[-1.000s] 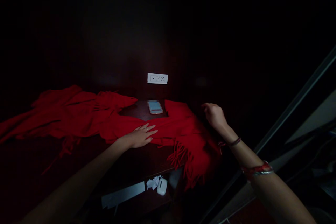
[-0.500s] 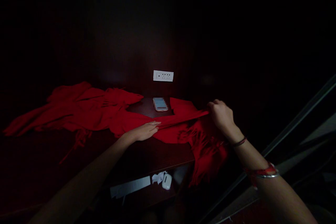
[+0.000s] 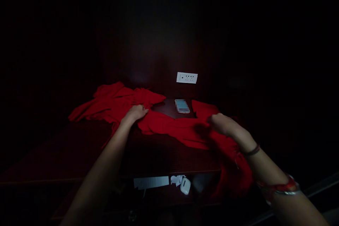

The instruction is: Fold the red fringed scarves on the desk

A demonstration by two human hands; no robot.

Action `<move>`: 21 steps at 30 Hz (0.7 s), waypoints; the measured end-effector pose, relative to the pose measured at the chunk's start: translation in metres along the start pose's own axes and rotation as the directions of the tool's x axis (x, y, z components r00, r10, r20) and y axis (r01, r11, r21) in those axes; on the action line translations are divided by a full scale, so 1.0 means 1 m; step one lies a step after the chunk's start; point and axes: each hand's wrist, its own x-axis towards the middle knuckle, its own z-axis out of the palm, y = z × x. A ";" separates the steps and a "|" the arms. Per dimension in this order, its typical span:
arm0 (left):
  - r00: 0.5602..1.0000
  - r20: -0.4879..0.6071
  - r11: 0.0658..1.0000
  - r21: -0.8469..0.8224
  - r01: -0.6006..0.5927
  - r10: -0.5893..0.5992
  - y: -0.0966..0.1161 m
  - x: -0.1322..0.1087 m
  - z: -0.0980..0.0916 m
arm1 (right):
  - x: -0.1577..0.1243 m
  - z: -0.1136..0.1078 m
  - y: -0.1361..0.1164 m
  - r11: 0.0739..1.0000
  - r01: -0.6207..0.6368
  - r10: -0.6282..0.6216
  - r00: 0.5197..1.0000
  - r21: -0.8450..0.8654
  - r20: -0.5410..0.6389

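Observation:
A long red fringed scarf (image 3: pixel 169 129) lies spread over a dark wooden table (image 3: pixel 153 153). My left hand (image 3: pixel 134 113) rests on the scarf left of centre, its fingers curled into the cloth. My right hand (image 3: pixel 221 125) is closed on the scarf's right part, where the fringed end hangs over the table's edge. A phone (image 3: pixel 182 106) lies on the bare wood behind the scarf, between my two hands.
A white wall socket (image 3: pixel 186 77) sits on the dark back wall. Below the table top, a shelf holds a white strip (image 3: pixel 150 182), crumpled paper (image 3: pixel 176 180) and a small white case (image 3: pixel 185 185). The room is very dark.
My left hand slid left along the scarf and its fingers curled. My right hand, which took hold of the scarf's right part, has come toward me. The view shifted left.

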 end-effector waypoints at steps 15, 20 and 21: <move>0.836 0.503 0.866 -0.295 0.404 -0.219 -0.039 -0.033 -0.015 | 0.066 0.056 -0.114 0.779 0.160 -0.174 0.984 0.606 -0.036; 0.864 0.483 0.726 -0.542 0.423 -0.143 -0.043 -0.038 -0.003 | 0.069 0.066 -0.124 0.451 -0.016 0.028 1.000 0.893 0.004; 0.864 0.491 0.683 -0.592 0.428 -0.116 -0.041 -0.038 0.000 | 0.067 0.064 -0.126 0.316 -0.049 0.046 0.998 0.947 0.037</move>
